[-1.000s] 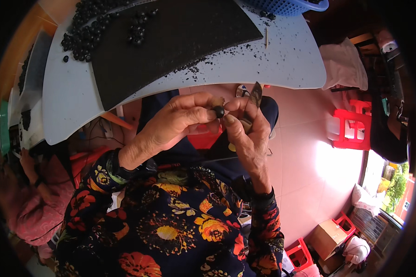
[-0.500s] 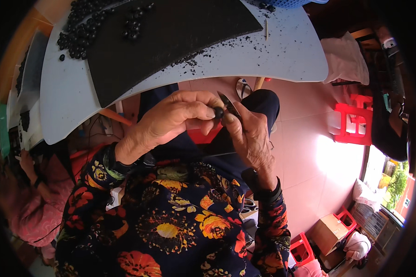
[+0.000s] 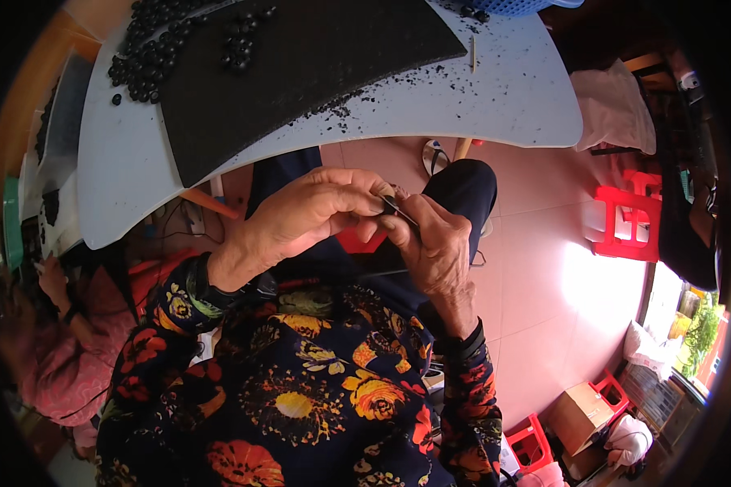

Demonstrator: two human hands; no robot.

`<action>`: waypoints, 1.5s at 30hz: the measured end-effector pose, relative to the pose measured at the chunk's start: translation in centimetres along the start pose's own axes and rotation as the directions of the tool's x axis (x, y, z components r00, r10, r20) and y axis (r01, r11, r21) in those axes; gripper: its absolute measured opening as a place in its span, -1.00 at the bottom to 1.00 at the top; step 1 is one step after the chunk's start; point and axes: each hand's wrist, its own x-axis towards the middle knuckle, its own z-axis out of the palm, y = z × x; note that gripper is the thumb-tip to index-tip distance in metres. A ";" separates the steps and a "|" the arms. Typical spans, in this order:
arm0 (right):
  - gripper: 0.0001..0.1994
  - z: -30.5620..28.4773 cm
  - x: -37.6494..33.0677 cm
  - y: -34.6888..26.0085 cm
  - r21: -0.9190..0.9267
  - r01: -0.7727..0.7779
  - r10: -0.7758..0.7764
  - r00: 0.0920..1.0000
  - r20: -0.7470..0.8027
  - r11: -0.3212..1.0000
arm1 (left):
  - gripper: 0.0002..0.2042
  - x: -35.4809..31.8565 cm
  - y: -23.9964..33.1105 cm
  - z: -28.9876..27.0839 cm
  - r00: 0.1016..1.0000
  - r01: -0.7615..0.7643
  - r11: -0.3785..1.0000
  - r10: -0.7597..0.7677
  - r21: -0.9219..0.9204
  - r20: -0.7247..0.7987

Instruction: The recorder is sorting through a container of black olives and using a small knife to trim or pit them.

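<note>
In front of my lap my two hands meet over a small black ball. My left hand pinches it between thumb and fingers, which cover most of it. A small knife is gripped in my right hand, its thin blade lying against the ball. Fingers hide the knife's handle. Beyond my hands, more black round balls are heaped on the table's left end, and a smaller cluster rests on the black mat.
The pale table bears dark crumbs, a thin stick and a blue basket. Another person's pink sleeve is at the left. Red stools and a cardboard box stand on the floor at the right.
The knife blade has swung from pointing up beside the ball to lying across it. My right hand has turned and drawn closer to my left. The whole view has shifted slightly.
</note>
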 end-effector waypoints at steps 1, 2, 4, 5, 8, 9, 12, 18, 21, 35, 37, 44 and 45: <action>-0.73 0.2 -0.3 0.1 0.003 0.000 0.000 1.000 -0.001 1.000 | -0.80 0.0 0.0 0.1 1.000 -0.025 1.000 0.025 -0.018 0.004; -0.72 0.3 -0.8 0.1 0.014 -0.015 0.015 1.000 0.022 1.000 | -0.80 -0.3 -0.1 0.3 1.000 -0.024 1.000 0.024 -0.016 0.002; -0.71 0.3 -0.9 0.3 0.027 -0.041 0.039 0.997 0.065 0.999 | -0.79 -0.2 0.1 0.6 0.998 0.026 1.000 -0.026 -0.001 -0.053; -0.71 0.1 -0.5 0.3 0.025 -0.039 0.037 0.997 0.063 0.999 | -0.79 0.0 0.3 0.5 0.998 0.024 1.000 -0.024 0.002 -0.051; -0.71 -0.6 0.3 -0.3 -0.034 -0.021 0.022 0.999 0.027 0.999 | -0.80 0.0 0.3 0.4 1.000 0.002 0.998 -0.002 0.062 0.000; -0.71 -0.5 0.3 -0.3 -0.031 -0.024 0.025 0.999 0.027 0.999 | -0.80 0.1 0.3 0.3 1.000 0.000 0.998 0.000 0.069 0.005; -0.75 0.1 -0.1 0.2 0.010 0.035 -0.035 0.999 0.042 0.999 | -0.81 -0.1 -0.2 0.6 0.999 0.012 0.998 -0.010 0.065 -0.034; -0.83 0.8 -1.3 -0.5 0.111 0.001 -0.010 0.997 0.080 0.994 | -0.80 -0.1 0.0 0.3 0.991 -0.133 0.989 0.134 0.060 0.000; -0.84 1.3 -2.3 0.0 0.275 -0.177 0.185 0.983 -0.006 0.945 | -0.80 -0.3 -0.3 0.7 0.975 -0.220 0.970 0.223 0.106 -0.020; -0.77 1.2 0.5 -2.1 0.653 -0.370 0.397 0.911 0.114 0.661 | -0.73 -0.6 -0.3 0.3 0.961 -0.274 0.914 0.274 0.299 0.043; -0.76 1.9 0.4 -1.8 0.694 -0.313 0.381 0.923 0.060 0.649 | -0.73 -0.7 -0.2 0.4 0.971 -0.235 0.949 0.240 0.210 -0.002; -0.74 2.1 0.4 -1.4 0.746 -0.389 0.474 0.873 0.112 0.540 | -0.74 -0.4 -0.3 0.1 0.967 -0.255 0.962 0.256 0.098 0.006; -0.74 2.1 0.5 -1.5 0.716 -0.373 0.450 0.888 0.091 0.590 | -0.74 -0.5 -0.3 0.2 0.969 -0.244 0.962 0.248 0.125 -0.018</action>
